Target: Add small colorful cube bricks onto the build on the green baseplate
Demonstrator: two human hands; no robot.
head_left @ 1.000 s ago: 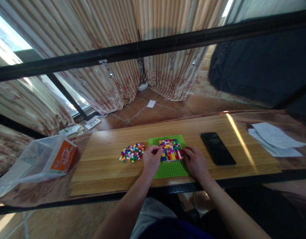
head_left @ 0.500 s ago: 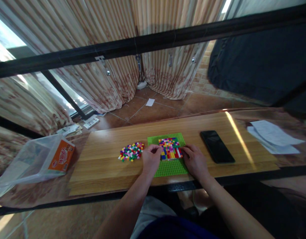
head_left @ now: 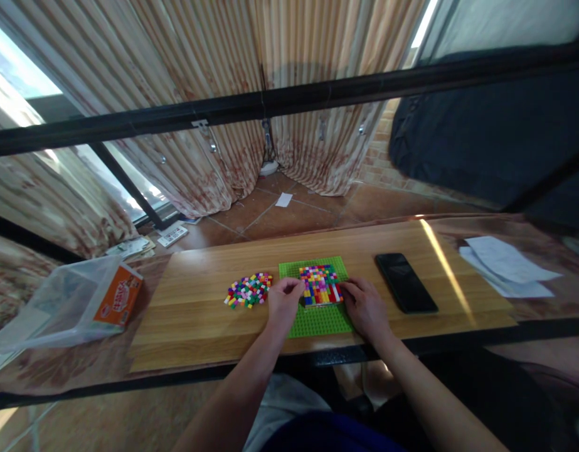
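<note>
A green studded baseplate (head_left: 317,323) lies in front of me, with a block of small multicoloured bricks (head_left: 321,285) on its middle. My left hand (head_left: 284,302) is at the block's left edge, thumb and forefinger pinched together. What the pinch holds, if anything, is too small to make out. At the block's right edge is my right hand (head_left: 365,306), its fingers bent and closed against the bricks. Whatever lies between those fingertips is hidden. Left of the baseplate is a loose pile of small coloured bricks (head_left: 249,290).
A black phone (head_left: 406,282) lies on the wooden board (head_left: 195,326), right of my right hand. White papers (head_left: 510,267) are at the far right. A clear plastic box (head_left: 68,301) with an orange label stands at the far left. A dark metal bar (head_left: 298,100) crosses beyond the board.
The view has shifted slightly. Both hands keep about the same places at the left and right edges of the brick block; no brick has visibly moved.
</note>
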